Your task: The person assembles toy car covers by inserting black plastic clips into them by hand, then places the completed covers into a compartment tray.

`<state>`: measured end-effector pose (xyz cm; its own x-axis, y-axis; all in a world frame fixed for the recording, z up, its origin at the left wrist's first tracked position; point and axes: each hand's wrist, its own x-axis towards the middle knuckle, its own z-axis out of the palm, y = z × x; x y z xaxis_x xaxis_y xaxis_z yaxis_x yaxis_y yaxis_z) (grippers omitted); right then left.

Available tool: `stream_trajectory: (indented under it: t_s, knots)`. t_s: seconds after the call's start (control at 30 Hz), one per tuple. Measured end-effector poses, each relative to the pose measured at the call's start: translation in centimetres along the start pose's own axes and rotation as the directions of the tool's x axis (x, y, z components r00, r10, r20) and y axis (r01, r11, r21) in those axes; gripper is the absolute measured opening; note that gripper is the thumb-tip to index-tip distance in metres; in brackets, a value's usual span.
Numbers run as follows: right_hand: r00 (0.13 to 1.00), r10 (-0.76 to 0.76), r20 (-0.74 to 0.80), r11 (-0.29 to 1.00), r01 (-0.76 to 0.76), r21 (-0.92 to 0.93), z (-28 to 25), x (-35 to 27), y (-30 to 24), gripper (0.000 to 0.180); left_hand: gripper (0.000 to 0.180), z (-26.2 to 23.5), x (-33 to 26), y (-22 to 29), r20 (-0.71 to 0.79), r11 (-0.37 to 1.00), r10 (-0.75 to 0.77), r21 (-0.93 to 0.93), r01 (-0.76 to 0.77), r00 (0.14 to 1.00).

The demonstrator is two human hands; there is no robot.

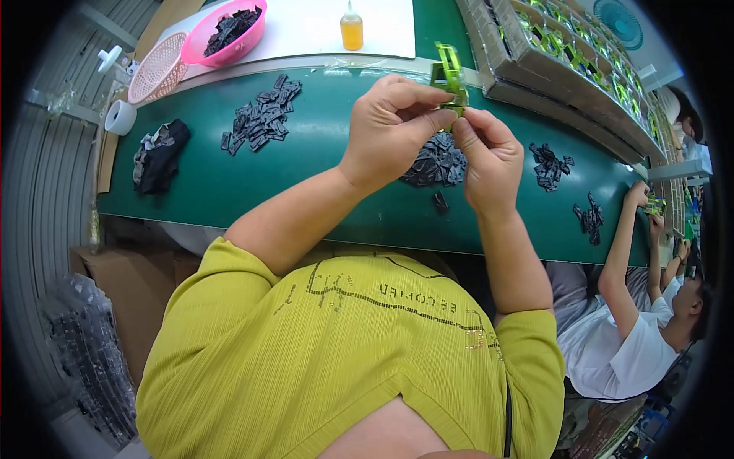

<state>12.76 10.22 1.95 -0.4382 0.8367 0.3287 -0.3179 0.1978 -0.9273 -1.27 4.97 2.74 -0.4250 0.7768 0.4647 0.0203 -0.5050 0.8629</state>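
Hidden: I can't make out the lower end of the green plastic part (449,76); both hands cover it.
Left hand (390,130): my fingers (405,90) are curled tight, pinching the green part from its left.
Right hand (489,161): fingertips pressed together at the part's bottom; whatever small piece they pinch is too small to tell.
Green part: held in the air above a pile of black pieces (437,162) near the middle of the green counter (321,191).
Far edge: an amber bottle (352,29) stands there.

Both hands, left (390,126) and right (489,157), raised together, fingers pinched.
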Motion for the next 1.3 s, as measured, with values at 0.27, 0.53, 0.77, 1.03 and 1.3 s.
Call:
stream_trajectory:
  t_s: [0.27,0.53,0.77,1.03,1.3]
  knots:
    - [0.968,-0.013,-0.250,0.966,0.076,0.246,0.5,-3.0,1.4,0.018,0.012,1.9,-1.8,0.6,0.074,0.971,-0.239,0.018,0.238,0.968]
    - [0.970,-0.136,-0.201,0.986,0.152,0.068,-1.1,-4.0,0.0,0.021,0.012,2.4,-2.2,0.3,0.173,0.953,-0.221,-0.172,0.250,0.960]
    - [0.964,0.049,-0.263,0.921,0.058,0.385,-0.3,-4.5,-0.3,0.022,0.021,2.4,-2.9,0.0,0.257,0.998,0.001,0.054,-0.016,0.966]
    - [0.907,-0.358,-0.224,0.921,0.303,-0.246,-1.1,-3.9,-0.2,0.015,0.015,2.7,-2.1,1.1,0.215,0.990,0.011,-0.141,0.020,0.976]
    - [0.847,-0.515,-0.134,0.681,0.308,-0.665,0.2,-5.2,-0.7,0.011,0.011,2.6,-2.6,-0.1,0.200,0.886,-0.383,-0.197,0.420,0.902]
